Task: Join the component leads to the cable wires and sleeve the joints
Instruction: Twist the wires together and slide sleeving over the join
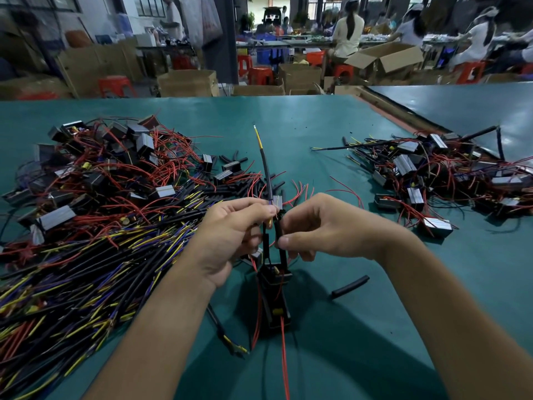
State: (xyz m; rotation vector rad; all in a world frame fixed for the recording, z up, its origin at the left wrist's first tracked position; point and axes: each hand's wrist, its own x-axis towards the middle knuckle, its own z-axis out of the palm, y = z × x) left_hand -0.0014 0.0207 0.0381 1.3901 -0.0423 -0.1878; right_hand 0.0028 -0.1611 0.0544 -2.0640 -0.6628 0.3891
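Dim overhead light, blurred bowed edges

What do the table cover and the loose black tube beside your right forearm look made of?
Table cover: likely teal rubber or vinyl mat, smooth with a faint sheen. Loose black tube: probably matte plastic sleeving, flexible-looking, slightly bent.

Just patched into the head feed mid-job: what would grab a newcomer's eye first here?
The two hands meet at centre: the left hand pinches a black cable that sticks up and away, and the right hand pinches a black sleeve above a dark component. On the green table, a big heap of red, yellow and black wires sprawls at left, and a smaller heap lies at far right.
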